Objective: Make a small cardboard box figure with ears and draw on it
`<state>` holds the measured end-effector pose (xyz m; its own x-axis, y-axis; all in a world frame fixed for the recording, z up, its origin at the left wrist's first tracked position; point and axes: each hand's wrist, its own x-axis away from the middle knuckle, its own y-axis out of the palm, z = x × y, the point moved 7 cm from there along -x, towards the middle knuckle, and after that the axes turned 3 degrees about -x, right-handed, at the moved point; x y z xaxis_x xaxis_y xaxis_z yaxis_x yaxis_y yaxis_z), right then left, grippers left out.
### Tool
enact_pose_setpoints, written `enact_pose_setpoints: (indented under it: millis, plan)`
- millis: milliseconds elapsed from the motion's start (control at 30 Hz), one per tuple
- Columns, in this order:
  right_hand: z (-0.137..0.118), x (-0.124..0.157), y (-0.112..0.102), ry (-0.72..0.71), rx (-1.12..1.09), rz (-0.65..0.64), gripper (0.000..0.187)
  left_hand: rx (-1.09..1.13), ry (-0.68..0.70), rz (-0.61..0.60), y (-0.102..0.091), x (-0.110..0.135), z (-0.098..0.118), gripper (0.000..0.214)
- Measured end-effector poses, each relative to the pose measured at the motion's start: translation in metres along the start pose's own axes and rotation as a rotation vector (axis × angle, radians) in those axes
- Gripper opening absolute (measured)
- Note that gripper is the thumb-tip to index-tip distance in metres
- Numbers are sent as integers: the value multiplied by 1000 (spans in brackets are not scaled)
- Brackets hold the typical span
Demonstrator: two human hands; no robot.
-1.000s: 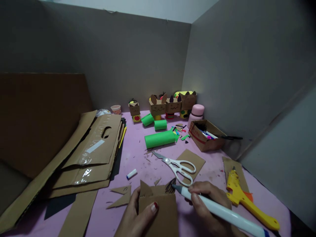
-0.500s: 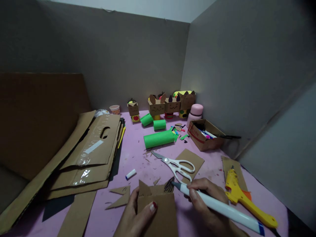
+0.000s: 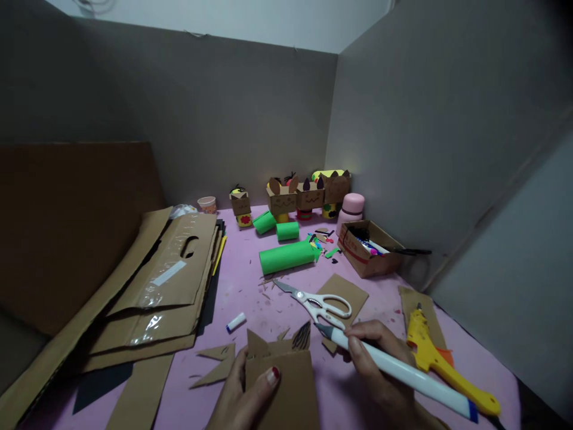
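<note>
My left hand point(image 3: 244, 394) grips a small folded cardboard piece point(image 3: 286, 382) with two pointed ears, thumb pressed on its front face. One ear point(image 3: 302, 336) is partly scribbled black. My right hand point(image 3: 373, 364) is closed round a thick white marker point(image 3: 398, 371), whose dark tip sits just right of that blackened ear. White-handled scissors point(image 3: 316, 301) lie shut just beyond the marker tip, partly on a brown cardboard square point(image 3: 347, 288).
A yellow glue gun point(image 3: 441, 361) lies right of my hand. Flattened cardboard sheets point(image 3: 156, 292) are stacked at left. Green paper rolls point(image 3: 286, 255), cardboard figures point(image 3: 295, 197), a pink bottle point(image 3: 352, 209) and a box of pens point(image 3: 369, 248) stand further back. A marker cap point(image 3: 236, 322) and cardboard triangles point(image 3: 218, 364) lie on the pink table point(image 3: 250, 286).
The marker tip has shifted slightly right, off the blackened ear. The view has tilted up a little; my left hand keeps its hold on the cardboard piece.
</note>
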<state>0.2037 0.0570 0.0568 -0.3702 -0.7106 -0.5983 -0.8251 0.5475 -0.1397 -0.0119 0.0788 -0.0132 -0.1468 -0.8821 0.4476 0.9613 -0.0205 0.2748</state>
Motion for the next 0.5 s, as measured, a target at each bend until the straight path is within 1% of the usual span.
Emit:
enact_pose_setpoints:
  millis: [233,367,500]
  plan:
    - [-2,7,11,-34,-40,-49,13,52,50,13,-4,-13,-7,91]
    - [-1,3,9,-26,-20,-27,14,46,49,29,-5,-10,-7,95]
    - [3,0,4,7,-25,-7,13,40,54,43,-4,-8,-5,94]
